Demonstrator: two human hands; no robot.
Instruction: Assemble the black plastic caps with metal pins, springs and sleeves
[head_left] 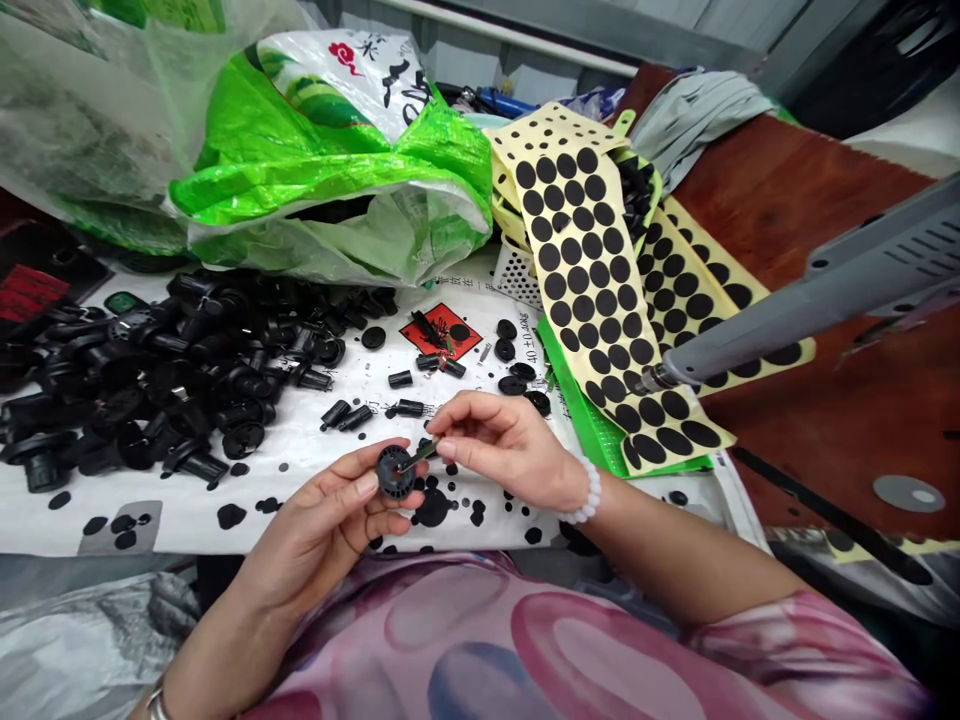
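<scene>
My left hand (341, 500) grips a round black plastic part (396, 472) with slots around its rim, its face turned up toward me. Between thumb and forefinger, my right hand (502, 445) pinches a slim dark strip (421, 456), whose lower end meets the middle of the round part. Whether that end goes inside cannot be made out. Just beyond my hands lie short black cylinders (355, 417). Several round black caps (513, 384) are to their right, and an orange-red square (441, 335) with small parts on it is behind.
A large heap of black plastic parts (172, 370) covers the left of the table. Green and white bags (337, 190) stand behind. At right, sheets of black round stickers (589, 270) lean over a green tray (574, 400), with a grey electric screwdriver (810, 290) reaching across them.
</scene>
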